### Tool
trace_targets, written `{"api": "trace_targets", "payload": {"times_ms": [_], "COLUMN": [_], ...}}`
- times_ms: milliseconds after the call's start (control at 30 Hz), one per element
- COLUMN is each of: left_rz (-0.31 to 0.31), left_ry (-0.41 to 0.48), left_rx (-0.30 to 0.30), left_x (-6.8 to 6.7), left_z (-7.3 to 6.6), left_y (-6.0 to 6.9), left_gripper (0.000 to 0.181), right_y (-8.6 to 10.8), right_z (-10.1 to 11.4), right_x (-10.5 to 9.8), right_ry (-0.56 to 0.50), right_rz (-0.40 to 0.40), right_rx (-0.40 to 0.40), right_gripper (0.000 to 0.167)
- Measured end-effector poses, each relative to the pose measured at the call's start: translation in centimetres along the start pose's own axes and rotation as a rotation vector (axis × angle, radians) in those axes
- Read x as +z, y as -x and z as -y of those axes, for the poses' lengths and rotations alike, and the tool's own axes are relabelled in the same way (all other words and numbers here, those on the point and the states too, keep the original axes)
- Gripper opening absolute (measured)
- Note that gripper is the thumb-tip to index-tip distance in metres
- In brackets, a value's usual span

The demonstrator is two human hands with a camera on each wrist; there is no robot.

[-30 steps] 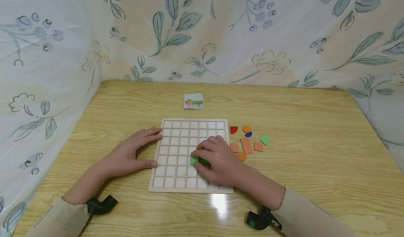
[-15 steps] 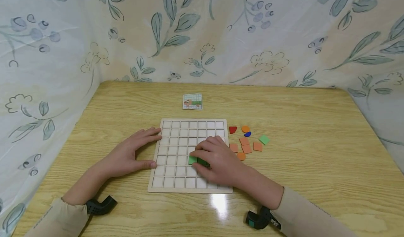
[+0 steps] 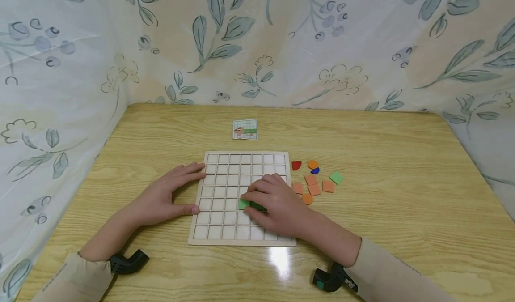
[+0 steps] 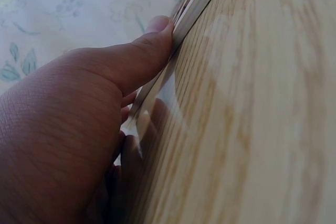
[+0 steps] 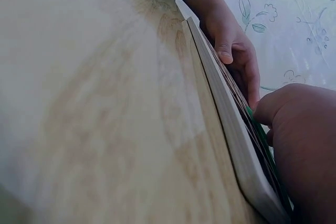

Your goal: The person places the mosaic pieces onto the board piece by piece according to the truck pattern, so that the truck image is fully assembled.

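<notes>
Light green tile [image 3: 243,204], partly hidden, on pale wooden grid board [image 3: 216,233]

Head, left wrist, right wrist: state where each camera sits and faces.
Head: on the head, facing forward and down at the gridded wooden board; left grip, right grip and sleeves show.
Left wrist: on that wrist, facing past the left grip along the board's edge.
Right wrist: likewise, past the right grip toward the left grip.
Both wrist views share the board's edge and both grips.

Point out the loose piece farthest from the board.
The loose green square; the other loose pieces lie nearer the board and are red, orange or blue.
</notes>
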State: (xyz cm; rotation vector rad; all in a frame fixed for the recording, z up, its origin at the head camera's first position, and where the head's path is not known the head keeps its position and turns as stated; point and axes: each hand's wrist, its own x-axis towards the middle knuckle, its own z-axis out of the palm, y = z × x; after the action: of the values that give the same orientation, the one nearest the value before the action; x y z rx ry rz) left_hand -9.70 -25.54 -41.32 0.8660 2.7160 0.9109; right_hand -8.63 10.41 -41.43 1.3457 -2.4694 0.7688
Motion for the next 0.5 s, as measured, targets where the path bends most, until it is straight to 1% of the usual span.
{"api": "trace_targets", "payload": {"times_ms": [267, 500], "left_rz": [0.007, -0.007], "left_ry": [-0.007, -0.011], "left_rx": [-0.015, 0.004], "left_x": [0.13, 0.39], "left_z": [0.17, 0.34], "left_y": [-0.03, -0.03], "left_gripper": [0.088, 0.087], "right_y": [0.07, 0.41], "right_z": [-0.22, -0.25], "right_x": [0.21, 0.14], "right_ry": [0.005, 0.005], "right_rz": [0.008, -0.035], "right_rx": [-0.001, -0.014], "right_gripper": [0.023, 0.023]}}
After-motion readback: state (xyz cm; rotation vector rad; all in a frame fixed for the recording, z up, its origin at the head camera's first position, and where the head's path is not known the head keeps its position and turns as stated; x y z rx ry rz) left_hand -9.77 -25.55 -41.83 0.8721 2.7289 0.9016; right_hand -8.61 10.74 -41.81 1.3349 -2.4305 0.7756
